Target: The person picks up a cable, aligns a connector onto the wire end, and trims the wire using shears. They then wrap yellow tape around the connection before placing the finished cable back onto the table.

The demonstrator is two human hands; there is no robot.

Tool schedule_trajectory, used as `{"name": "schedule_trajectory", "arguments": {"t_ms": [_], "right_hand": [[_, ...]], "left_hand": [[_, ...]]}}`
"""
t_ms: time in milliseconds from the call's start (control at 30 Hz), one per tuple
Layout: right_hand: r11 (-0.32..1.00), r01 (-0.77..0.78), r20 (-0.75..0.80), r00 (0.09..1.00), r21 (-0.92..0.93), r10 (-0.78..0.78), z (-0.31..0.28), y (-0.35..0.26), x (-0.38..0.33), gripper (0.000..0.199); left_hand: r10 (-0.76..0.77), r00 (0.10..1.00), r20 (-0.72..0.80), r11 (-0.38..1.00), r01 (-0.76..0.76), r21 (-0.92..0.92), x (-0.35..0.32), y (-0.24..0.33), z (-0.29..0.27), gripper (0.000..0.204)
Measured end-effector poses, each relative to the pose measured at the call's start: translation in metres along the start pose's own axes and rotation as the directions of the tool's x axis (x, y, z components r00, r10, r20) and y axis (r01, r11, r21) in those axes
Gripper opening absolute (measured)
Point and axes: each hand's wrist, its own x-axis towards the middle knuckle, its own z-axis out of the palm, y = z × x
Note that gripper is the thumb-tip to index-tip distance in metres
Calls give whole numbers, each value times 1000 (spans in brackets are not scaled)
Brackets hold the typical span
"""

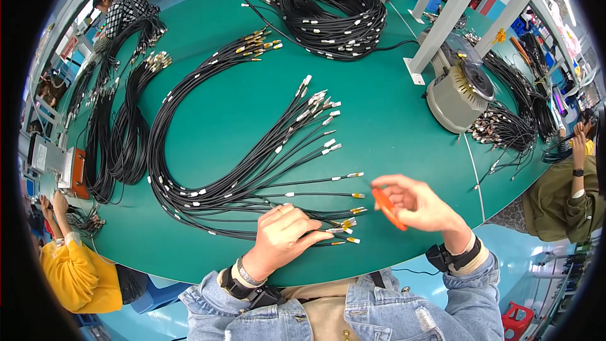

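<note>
A long bundle of black cables (pixel 165 104) curves in a U across the green table, with white tags along it and its ends fanned out toward me. Low in the fan, my left hand (pixel 285 237) is closed, thumb and fingers pinched on a black cable; the exact grip is partly hidden. Several cable ends with white and yellow sleeves (pixel 349 223) stick out just beyond its fingertips. To the right of these ends, my right hand (pixel 421 205) is wrapped round a small orange-handled tool (pixel 386 209). The tool's tip is too blurred to name its kind, and it stands apart from the cables.
A large coil of black cables (pixel 334 16) lies at the back. More bundles (pixel 129 132) lie on the left by an orange-and-grey box (pixel 76 173). A grey round machine (pixel 457 98) and metal posts (pixel 445 19) stand at the right. Other people sit around the table.
</note>
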Motion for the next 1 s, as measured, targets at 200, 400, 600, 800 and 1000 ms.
{"name": "schedule_trajectory", "arguments": {"t_ms": [200, 400, 600, 800, 1000], "right_hand": [[844, 306, 300, 936, -440, -183, 29, -15, -3, 50], [617, 471, 411, 877, -630, -250, 35, -18, 5, 45], [600, 519, 467, 846, -609, -258, 37, -20, 11, 39], [592, 524, 481, 841, -612, -248, 37, -20, 12, 38], [600, 507, 484, 848, -619, -218, 35, -25, 13, 35]], "left_hand": [[-6, 1000, 21, 1000, 7, -26, -1, 3, -2, 25], [11, 1000, 18, 999, -10, -50, -2, 2, -3, 27], [58, 998, -34, 997, -60, -52, -4, -1, 0, 30], [40, 999, -27, 996, -42, -77, -5, -2, 1, 32], [49, 999, 11, 994, -48, -100, -4, -3, 0, 33]]}}
